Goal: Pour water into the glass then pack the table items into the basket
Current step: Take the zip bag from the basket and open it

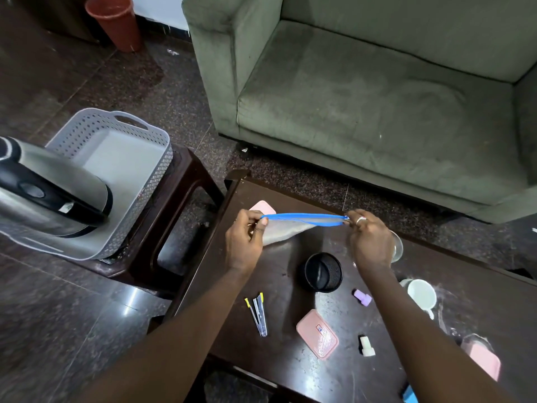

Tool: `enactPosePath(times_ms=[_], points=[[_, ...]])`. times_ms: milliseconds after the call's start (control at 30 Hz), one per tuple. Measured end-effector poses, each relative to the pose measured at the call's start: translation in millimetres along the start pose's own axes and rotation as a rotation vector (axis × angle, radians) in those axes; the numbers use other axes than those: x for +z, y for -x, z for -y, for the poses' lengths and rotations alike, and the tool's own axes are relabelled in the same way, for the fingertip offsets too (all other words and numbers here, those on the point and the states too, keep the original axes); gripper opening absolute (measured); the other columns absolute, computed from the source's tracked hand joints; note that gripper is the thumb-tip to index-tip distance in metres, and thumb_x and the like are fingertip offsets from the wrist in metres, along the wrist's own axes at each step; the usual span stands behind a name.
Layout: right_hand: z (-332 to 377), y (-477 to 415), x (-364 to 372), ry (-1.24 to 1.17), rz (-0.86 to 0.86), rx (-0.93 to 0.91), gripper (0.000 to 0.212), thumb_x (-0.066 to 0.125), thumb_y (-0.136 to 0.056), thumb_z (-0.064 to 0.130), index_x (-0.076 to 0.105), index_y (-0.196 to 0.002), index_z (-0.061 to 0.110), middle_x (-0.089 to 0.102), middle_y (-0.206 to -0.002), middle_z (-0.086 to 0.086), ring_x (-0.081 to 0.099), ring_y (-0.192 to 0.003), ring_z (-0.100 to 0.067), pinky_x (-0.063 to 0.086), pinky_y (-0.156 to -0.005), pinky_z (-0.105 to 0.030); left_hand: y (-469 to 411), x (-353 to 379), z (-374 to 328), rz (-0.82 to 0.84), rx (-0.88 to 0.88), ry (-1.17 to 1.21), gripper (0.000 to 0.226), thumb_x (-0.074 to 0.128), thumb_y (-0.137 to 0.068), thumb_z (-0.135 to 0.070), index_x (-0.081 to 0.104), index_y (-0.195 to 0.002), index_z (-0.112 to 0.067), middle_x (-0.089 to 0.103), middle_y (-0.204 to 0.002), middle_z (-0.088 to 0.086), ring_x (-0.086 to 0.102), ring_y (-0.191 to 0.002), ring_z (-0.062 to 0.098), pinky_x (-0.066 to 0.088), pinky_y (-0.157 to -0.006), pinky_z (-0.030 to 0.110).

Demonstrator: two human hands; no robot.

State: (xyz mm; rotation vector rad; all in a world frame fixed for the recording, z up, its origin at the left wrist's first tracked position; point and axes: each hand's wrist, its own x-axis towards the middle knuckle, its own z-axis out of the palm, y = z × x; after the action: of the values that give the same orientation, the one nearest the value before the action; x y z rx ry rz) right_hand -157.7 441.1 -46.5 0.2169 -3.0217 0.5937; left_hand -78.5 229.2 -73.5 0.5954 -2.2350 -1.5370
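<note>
The person holds a grey pouch (283, 229) with a blue zipper above the far part of the dark worktop (276, 359). The left grip (247, 235) pinches the zipper end at 9 o'clock between thumb and fingers. The right grip (369, 237), with a ring on one finger, pinches the end at 3 o'clock. The zipper line is stretched straight between the two, and the pouch body hangs under it, more toward the left grip.

The grey perforated basket (157, 170) stands on a dark side stool (197, 173) at 9 o'clock from the worktop, apart from it. A steel kettle (43, 196) with a black lid is inside the basket, at its near side.

The glass (398, 247) stands on the worktop just behind the right grip and is mostly hidden; I cannot tell if it holds water. A black mesh cup (322, 273) stands at 6 o'clock from the pouch. Nearer to the person lie a metal stapler (258, 314) at 7 o'clock, a pink lid (318, 334), a small purple bottle (362, 297) and a small white bottle (367, 346). A white mug (421, 295) is at 4 o'clock, and a pink box (483, 363) is at the near right edge. Another pink piece (261, 205) shows just behind the pouch at 11 o'clock. A green sofa (363, 97) fills the 12 o'clock side, and a red bin (116, 21) stands on the floor at 10 o'clock.
</note>
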Motion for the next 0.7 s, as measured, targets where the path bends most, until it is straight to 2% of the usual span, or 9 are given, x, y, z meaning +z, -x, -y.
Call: enactPosePath(times_ms=[33,67,200,300,433,533,600,633,700], points=[[2.4,-1.0,1.8,-0.055,0.014,0.058,0.027,0.058,-0.083,0.003,0.071,-0.106,0.009,0.069,-0.115,-0.011,0.065,-0.096,-0.034,0.05,-0.078,-0.036,1.4,-1.5,0.3,0.022,0.036,0.013,0.023,0.054,-0.086,-0.031,0.06,-0.085,-0.009,0.062,-0.074,-0.012,0.057,-0.067,-0.005,0.042,-0.061,0.016],[3.7,-1.4,3.6,-0.088,0.023,0.078,0.031,0.056,-0.083,0.0,0.069,-0.11,0.01,0.068,-0.118,-0.011,0.065,-0.098,-0.033,0.05,-0.08,-0.035,1.8,-3.2,-0.4,0.049,0.072,0.011,0.026,0.05,-0.086,-0.038,0.06,-0.083,-0.013,0.061,-0.07,-0.015,0.055,-0.063,-0.007,0.04,-0.059,0.011],[10.7,2.6,6.8,-0.161,0.027,0.006,0.04,0.05,-0.079,-0.012,0.067,-0.113,0.002,0.067,-0.114,-0.018,0.065,-0.099,-0.034,0.05,-0.085,-0.037,-10.5,0.8,-4.2,0.164,0.022,-0.131,0.027,0.052,-0.084,-0.045,0.062,-0.078,-0.021,0.068,-0.068,-0.003,0.06,-0.065,0.011,0.043,-0.062,0.024],[13.0,7.5,8.2,-0.215,0.012,0.026,0.036,0.051,-0.081,-0.013,0.066,-0.112,-0.001,0.068,-0.11,-0.021,0.064,-0.098,-0.036,0.052,-0.086,-0.041,-21.6,13.6,-10.0,0.406,-0.061,-0.231,0.019,0.067,-0.078,-0.042,0.071,-0.084,-0.025,0.071,-0.081,-0.005,0.064,-0.076,0.012,0.045,-0.068,0.024],[4.5,9.9,10.2,-0.199,-0.02,0.037,0.034,0.052,-0.081,-0.014,0.067,-0.11,-0.003,0.068,-0.108,-0.022,0.065,-0.096,-0.036,0.053,-0.085,-0.039,-29.1,23.4,-17.3,0.59,-0.067,-0.398,0.022,0.061,-0.083,-0.045,0.072,-0.093,-0.029,0.067,-0.078,-0.001,0.062,-0.083,0.02,0.039,-0.065,0.025],[0.9,9.6,9.9,-0.187,-0.056,0.032,0.035,0.056,-0.076,-0.016,0.067,-0.108,-0.006,0.068,-0.105,-0.024,0.066,-0.092,-0.037,0.053,-0.082,-0.037,-31.3,28.5,-22.6,0.698,-0.096,-0.528,0.037,0.05,-0.084,-0.056,0.067,-0.072,-0.027,0.058,-0.062,0.001,0.057,-0.076,0.025,0.037,-0.061,0.029],[1.0,10.0,9.9,-0.196,-0.051,0.037,0.036,0.057,-0.077,-0.016,0.065,-0.11,-0.007,0.068,-0.107,-0.024,0.066,-0.093,-0.036,0.051,-0.084,-0.035,-30.7,31.1,-25.6,0.718,-0.132,-0.521,0.048,0.049,-0.086,-0.054,0.052,-0.051,-0.021,0.045,-0.05,-0.002,0.05,-0.066,0.025,0.031,-0.055,0.029],[1.0,10.7,10.1,-0.203,-0.048,0.037,0.036,0.056,-0.078,-0.015,0.065,-0.112,-0.007,0.067,-0.109,-0.023,0.065,-0.094,-0.036,0.051,-0.085,-0.034,-30.5,32.2,-26.4,0.723,-0.143,-0.487,0.048,0.051,-0.087,-0.05,0.049,-0.048,-0.021,0.042,-0.047,-0.003,0.047,-0.063,0.023,0.03,-0.053,0.03],[0.2,12.1,11.3,-0.214,-0.055,0.033,0.035,0.055,-0.08,-0.014,0.064,-0.113,-0.007,0.066,-0.111,-0.022,0.065,-0.097,-0.035,0.05,-0.088,-0.035,-30.8,34.2,-28.3,0.747,-0.146,-0.388,0.034,0.059,-0.085,-0.036,0.061,-0.054,-0.022,0.053,-0.052,-0.007,0.051,-0.063,0.016,0.039,-0.057,0.029]])
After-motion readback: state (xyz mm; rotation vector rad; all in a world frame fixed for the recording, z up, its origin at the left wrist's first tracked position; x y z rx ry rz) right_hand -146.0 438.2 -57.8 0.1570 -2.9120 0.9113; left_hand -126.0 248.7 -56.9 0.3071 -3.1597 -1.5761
